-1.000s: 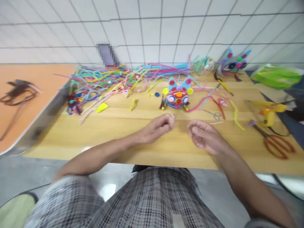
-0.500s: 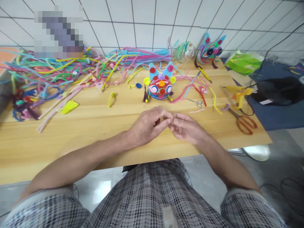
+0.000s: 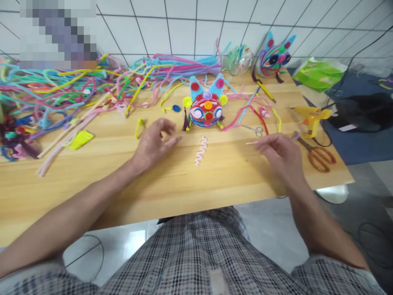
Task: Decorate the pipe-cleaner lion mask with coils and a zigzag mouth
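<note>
My left hand (image 3: 158,143) hovers over the table with its fingers apart and nothing in them. To the right, the fingertips of my right hand (image 3: 278,153) pinch one end of a short pink strip (image 3: 251,143). Between the hands a pink zigzag piece (image 3: 201,151) lies on the wood. Just behind it stands a colourful animal head (image 3: 208,108) with blue ears, button eyes and yellow discs at its sides. Small silver scissors (image 3: 258,131) lie behind my right hand.
Piled pipe cleaners (image 3: 76,86) fill the back left. A second animal head (image 3: 273,60) stands at the back right. A yellow glue gun (image 3: 313,119) and orange-handled scissors (image 3: 321,159) are on the right. A yellow piece (image 3: 82,140) lies left.
My hands have moved apart, the left one leftward and the right one rightward to the pink strip, now pinched. The pink zigzag piece now shows on the table between them.
</note>
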Tool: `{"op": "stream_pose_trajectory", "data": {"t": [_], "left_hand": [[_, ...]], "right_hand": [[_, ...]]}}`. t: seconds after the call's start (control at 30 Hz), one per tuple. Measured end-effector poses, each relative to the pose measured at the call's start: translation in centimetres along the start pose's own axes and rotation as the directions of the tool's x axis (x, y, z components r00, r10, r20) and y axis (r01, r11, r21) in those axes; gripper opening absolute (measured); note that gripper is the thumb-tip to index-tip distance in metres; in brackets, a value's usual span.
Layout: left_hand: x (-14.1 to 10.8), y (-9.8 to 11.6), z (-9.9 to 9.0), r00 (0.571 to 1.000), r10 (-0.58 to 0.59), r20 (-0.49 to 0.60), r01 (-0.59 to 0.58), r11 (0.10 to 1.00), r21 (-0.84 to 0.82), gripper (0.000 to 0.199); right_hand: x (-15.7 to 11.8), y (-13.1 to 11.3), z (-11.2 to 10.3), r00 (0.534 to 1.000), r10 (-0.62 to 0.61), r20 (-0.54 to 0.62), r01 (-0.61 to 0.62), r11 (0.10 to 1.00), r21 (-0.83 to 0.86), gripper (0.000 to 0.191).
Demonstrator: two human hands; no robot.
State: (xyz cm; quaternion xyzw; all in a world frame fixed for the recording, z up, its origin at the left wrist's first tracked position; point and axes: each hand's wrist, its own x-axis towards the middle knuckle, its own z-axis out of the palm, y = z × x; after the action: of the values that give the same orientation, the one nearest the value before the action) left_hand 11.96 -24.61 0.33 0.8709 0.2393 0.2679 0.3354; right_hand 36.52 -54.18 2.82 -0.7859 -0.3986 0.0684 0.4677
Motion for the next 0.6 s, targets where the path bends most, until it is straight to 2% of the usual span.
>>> {"op": "stream_pose_trajectory", "data": {"t": [0.03, 0.1, 0.13, 0.2, 0.3, 0.37, 0.47, 0.6], "left_hand": [[1.0, -0.9, 0.5, 0.998, 0.051, -0.027, -0.051, 0.999, -0.001, 0.048], [3.2, -2.3, 1.8, 0.990, 0.143, -0.020, -0.143, 0.989, -0.031, 0.084], [4.4, -2.8, 2.6, 0.985, 0.171, 0.001, -0.171, 0.983, -0.061, 0.094], [6.5, -3.4, 4.0, 0.979, 0.198, 0.046, -0.189, 0.972, -0.142, 0.103], [8.3, -3.3, 5.4, 0.976, 0.192, 0.098, -0.156, 0.942, -0.297, 0.094], [8.6, -2.9, 5.7, 0.978, 0.174, 0.116, -0.113, 0.908, -0.404, 0.083], [8.3, -2.3, 5.6, 0.982, 0.134, 0.136, -0.045, 0.855, -0.517, 0.072], [8.0, -1.9, 5.5, 0.982, 0.100, 0.159, 0.003, 0.838, -0.546, 0.067]], "right_hand": [[1.0, 0.7, 0.5, 0.999, -0.034, -0.018, 0.034, 0.999, 0.001, 0.010], [3.2, 1.8, 2.4, 0.994, -0.091, 0.054, 0.087, 0.994, 0.066, 0.037], [4.4, 2.2, 3.6, 0.989, -0.105, 0.106, 0.093, 0.990, 0.108, 0.049], [6.8, 2.7, 6.3, 0.981, -0.093, 0.170, 0.061, 0.980, 0.189, 0.065], [9.4, 2.9, 9.3, 0.970, -0.059, 0.236, -0.020, 0.948, 0.319, 0.072], [10.4, 2.8, 10.4, 0.962, -0.048, 0.269, -0.064, 0.918, 0.391, 0.070], [11.0, 2.4, 10.9, 0.957, -0.016, 0.288, -0.114, 0.895, 0.432, 0.065], [11.0, 1.8, 11.0, 0.958, 0.027, 0.287, -0.161, 0.875, 0.457, 0.057]]}}
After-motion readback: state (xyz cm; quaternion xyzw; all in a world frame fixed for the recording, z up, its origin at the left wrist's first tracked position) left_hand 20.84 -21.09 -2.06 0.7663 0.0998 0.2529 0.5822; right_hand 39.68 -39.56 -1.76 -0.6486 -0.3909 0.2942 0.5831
